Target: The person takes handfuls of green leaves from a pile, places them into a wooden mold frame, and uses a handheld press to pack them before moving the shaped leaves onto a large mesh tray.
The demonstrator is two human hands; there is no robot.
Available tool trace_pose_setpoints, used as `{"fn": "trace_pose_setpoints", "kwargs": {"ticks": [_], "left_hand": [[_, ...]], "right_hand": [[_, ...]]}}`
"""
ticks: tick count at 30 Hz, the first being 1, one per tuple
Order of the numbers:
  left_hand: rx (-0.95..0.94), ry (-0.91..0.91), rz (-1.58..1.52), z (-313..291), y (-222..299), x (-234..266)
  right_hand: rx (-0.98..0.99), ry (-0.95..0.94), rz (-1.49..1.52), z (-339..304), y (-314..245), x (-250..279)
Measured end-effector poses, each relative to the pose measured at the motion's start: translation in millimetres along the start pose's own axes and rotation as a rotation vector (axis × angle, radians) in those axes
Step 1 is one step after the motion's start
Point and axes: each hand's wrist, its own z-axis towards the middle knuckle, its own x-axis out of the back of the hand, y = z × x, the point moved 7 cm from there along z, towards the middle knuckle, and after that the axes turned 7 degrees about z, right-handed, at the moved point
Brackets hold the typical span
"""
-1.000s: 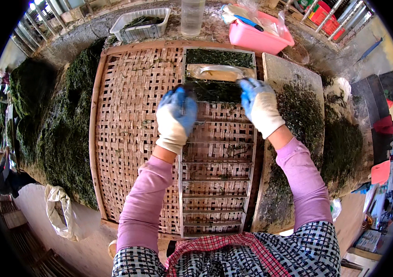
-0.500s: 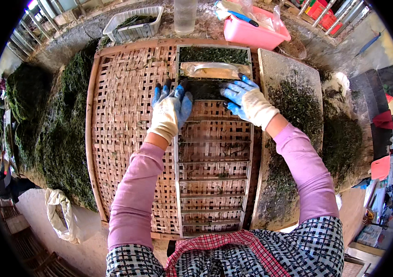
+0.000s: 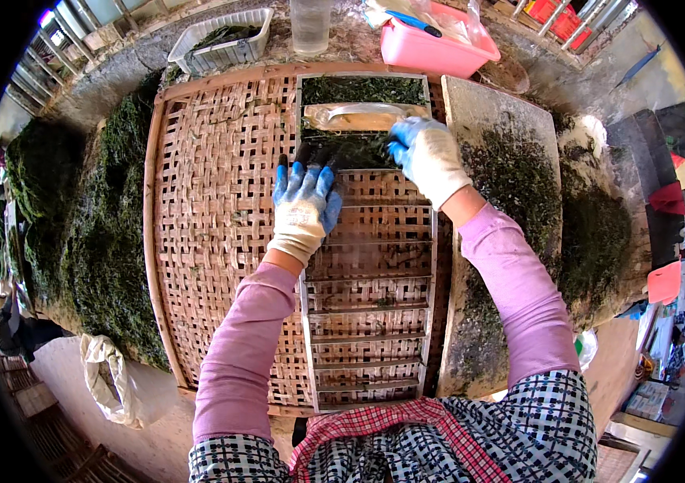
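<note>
A long metal frame [image 3: 308, 322] with crossbars lies on a woven bamboo tray [image 3: 213, 233]. Chopped dark green, seaweed-like plant matter [image 3: 350, 150] fills its second compartment from the far end. My left hand [image 3: 304, 209], in a white glove with blue-coated fingers, lies flat at that compartment's left near corner, fingers spread. At the right side my right hand [image 3: 429, 159], gloved alike, has its fingers curled down at the greens; what they hold, if anything, is hidden. Just beyond sits a wooden block with a clear handle [image 3: 366, 117], across the frame.
A board [image 3: 511, 113] strewn with green bits lies to the right. Heaps of dark greens [image 3: 113, 258] line the left. Along the back stand a white plastic basket [image 3: 222, 42], a clear container [image 3: 311, 28] and a pink tub [image 3: 439, 47]. A whitish sack [image 3: 109, 378] is at lower left.
My right hand has gone from stretched fingers to curled ones and moved nearer the block. My left hand has slid slightly toward me. More greens show in the second compartment.
</note>
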Motion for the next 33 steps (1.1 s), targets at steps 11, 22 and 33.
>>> {"fn": "trace_pose_setpoints", "kwargs": {"ticks": [11, 22, 33], "left_hand": [[0.17, -0.088, 0.079, -5, -14, -15], [0.193, 0.062, -0.016, -4, -18, -1], [0.271, 0.044, -0.035, 1, -17, 8]], "right_hand": [[0.417, 0.106, -0.188, -1, -65, -1], [0.205, 0.078, -0.005, 31, -48, 33], [0.138, 0.042, -0.038, 0, -35, -17]]}}
